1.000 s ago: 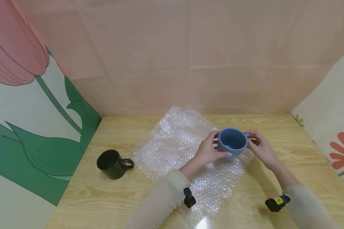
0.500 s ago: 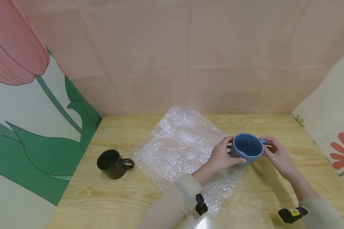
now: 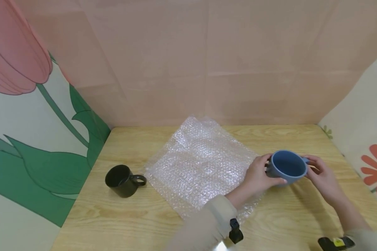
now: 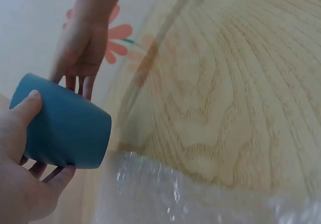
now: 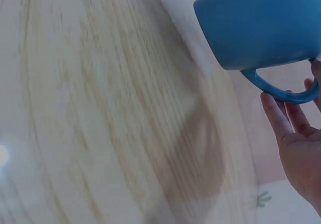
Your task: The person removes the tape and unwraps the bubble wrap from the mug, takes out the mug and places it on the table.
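Observation:
A blue mug (image 3: 288, 165) is held between my two hands, above the table near the right edge of the bubble wrap (image 3: 201, 157). My left hand (image 3: 258, 176) grips its body from the left, thumb on the near side and fingers round the far side, as the left wrist view of the mug (image 4: 67, 126) shows. With its fingers at the handle (image 5: 283, 94), my right hand (image 3: 325, 179) pinches the mug from the right. The mug's opening faces up and toward me in the head view.
A black mug (image 3: 122, 182) stands on the wooden table (image 3: 128, 223) to the left, its handle toward the bubble wrap. A pinkish sheet (image 3: 188, 69) hangs behind the table. Flower-printed panels (image 3: 358, 139) border both sides.
Both hands have carried the blue mug to the right and somewhat nearer, from over the bubble wrap to its right edge. The black mug and the wrap have stayed put.

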The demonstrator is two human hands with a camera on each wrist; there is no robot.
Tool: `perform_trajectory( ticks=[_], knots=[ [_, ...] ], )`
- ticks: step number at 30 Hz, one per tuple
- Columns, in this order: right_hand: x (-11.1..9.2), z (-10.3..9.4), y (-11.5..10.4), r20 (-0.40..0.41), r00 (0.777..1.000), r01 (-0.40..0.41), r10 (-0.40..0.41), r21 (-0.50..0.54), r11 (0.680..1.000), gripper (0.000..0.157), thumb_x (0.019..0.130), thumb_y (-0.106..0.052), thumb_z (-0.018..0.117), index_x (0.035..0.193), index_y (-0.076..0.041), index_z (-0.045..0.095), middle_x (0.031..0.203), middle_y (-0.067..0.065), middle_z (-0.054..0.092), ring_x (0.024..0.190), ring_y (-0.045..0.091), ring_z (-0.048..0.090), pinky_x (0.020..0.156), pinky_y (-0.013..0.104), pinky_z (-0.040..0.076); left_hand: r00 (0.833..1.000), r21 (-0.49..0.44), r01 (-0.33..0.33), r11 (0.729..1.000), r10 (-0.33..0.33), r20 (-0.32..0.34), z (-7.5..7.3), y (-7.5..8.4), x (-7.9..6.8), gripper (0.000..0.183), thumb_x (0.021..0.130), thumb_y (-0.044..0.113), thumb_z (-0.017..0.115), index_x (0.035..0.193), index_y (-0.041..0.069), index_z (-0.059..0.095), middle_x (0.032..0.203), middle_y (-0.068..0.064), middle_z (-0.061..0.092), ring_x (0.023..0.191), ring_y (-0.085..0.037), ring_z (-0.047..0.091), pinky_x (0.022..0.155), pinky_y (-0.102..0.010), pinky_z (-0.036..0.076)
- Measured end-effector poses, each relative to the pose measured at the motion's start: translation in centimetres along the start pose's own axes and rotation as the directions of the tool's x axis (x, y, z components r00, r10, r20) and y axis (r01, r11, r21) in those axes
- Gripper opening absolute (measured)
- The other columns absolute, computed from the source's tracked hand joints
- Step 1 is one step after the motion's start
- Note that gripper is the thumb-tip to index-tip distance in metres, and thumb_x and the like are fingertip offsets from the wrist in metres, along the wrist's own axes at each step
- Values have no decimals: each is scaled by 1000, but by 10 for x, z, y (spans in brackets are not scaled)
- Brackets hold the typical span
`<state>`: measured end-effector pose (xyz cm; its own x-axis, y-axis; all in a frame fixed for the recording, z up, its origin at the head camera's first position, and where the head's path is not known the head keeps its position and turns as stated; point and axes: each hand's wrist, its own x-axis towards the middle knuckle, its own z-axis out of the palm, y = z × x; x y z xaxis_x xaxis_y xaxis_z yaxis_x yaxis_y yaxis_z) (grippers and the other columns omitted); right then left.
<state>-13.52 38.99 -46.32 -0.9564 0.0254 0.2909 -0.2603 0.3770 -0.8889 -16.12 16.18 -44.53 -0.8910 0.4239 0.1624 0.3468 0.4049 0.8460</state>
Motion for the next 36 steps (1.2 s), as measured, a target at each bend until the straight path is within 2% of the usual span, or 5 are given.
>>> perform_trajectory(
  ticks=[7,12,21,28,36],
  knots=[
    [-10,-14,8,-2,1000,-30,30,-65,997,36,92,0,49,128,-5,46,107,-16,53,92,-11,55,68,8,50,1000,43,-21,999,21,-3,14,5,0,79,65,41,81,133,30,42,124,15,49,104,2,52,75,-11,45],
    [-17,-23,13,-9,998,-65,64,-110,992,37,94,-4,48,130,-7,44,109,-16,50,93,-12,53,68,8,50,1000,40,-8,999,9,-5,25,9,2,81,65,42,81,135,30,40,125,16,49,106,1,52,76,-12,45],
    [-26,-30,22,-24,997,-74,71,-155,985,38,94,-5,48,132,-8,43,108,-19,50,94,-14,51,68,9,50,999,37,4,999,-3,-33,40,9,0,80,65,40,82,133,25,41,126,16,50,107,1,52,80,-11,44],
    [-28,-34,31,-42,996,-85,82,-53,995,38,94,-3,48,131,-9,45,107,-17,52,93,-13,53,67,8,50,998,62,13,998,-9,-60,50,8,1,78,65,42,81,131,26,42,125,18,50,109,1,51,82,-13,44],
    [-29,-35,41,-18,998,-56,60,173,983,38,93,3,46,126,-15,50,107,-13,54,92,-10,56,69,8,50,997,80,50,995,-46,-58,55,8,0,77,66,44,80,132,30,42,123,18,51,108,1,51,79,-15,46]
  ],
)
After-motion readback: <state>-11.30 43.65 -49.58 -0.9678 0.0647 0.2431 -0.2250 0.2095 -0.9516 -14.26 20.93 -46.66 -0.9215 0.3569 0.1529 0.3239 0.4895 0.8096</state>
